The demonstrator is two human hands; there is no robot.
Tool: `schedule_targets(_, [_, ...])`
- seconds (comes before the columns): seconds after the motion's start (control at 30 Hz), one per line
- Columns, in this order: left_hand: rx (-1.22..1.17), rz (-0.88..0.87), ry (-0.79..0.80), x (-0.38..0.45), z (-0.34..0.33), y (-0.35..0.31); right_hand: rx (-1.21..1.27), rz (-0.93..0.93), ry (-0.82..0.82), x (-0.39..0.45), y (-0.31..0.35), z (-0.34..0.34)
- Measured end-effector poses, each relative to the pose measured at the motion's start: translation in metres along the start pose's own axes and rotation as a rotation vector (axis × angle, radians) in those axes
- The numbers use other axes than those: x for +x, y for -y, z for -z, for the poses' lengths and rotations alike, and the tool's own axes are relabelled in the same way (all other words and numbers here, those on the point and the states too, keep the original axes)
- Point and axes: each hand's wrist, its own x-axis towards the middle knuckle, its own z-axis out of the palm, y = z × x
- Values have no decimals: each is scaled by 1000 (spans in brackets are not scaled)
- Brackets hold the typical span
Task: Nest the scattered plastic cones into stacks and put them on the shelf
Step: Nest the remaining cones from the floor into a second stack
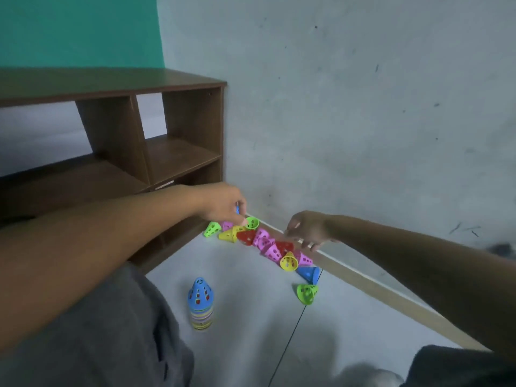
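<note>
Loose plastic cones in pink, red, yellow, green and blue lie tumbled in a line on the grey floor, running along the foot of the wall. Nearer me, apart from the line, a nested stack stands upright, topped by a blue cone. My left hand reaches over the far end of the line, fingers curled down and pinching something small and blue; it is too blurred to name. My right hand hovers above the middle of the line, fingers loosely spread and holding nothing. The brown wooden shelf stands to the left against the wall, its lower edge just beside the cones. A pale skirting strip runs behind them.
</note>
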Motion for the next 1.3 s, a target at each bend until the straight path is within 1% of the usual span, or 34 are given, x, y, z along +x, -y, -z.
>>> schedule_targets(0.1, [5,8,24,24,-6,-25,13,-39,-7,-3,-28,-8])
schedule_targets(0.2, [-3,-10,26,57,-30,-40,23,-106,-34,10,-70,-22])
schedule_targets(0.3, [-36,-18,75,86,-68,-44,153,-184,-80,34,-121,-34])
schedule_targets(0.4, [-66,-33,125,110,-106,-34,358,-290,-246,58,-165,-41])
schedule_targets(0.43, [-75,-37,145,117,-118,-28,394,-324,-275,68,-178,-45])
schedule_targets(0.53, [-103,-14,201,139,-150,-9,466,-383,-268,94,-204,-63])
schedule_targets(0.63, [-72,45,255,162,-168,7,489,-378,-240,115,-212,-80])
schedule_targets(0.73, [-57,52,268,185,-178,17,445,-355,-206,132,-213,-94])
schedule_targets(0.87, [10,-9,334,212,-203,19,331,-306,-78,151,-217,-117])
schedule_targets(1.0, [76,-53,365,244,-228,24,199,-281,-72,171,-233,-134])
schedule_targets(1.07, [109,-69,395,260,-238,28,105,-264,-39,177,-244,-142])
schedule_targets(1.17, [158,-51,455,284,-250,36,47,-224,20,188,-253,-152])
schedule_targets(1.3, [226,-17,544,312,-267,49,36,-229,46,204,-257,-161])
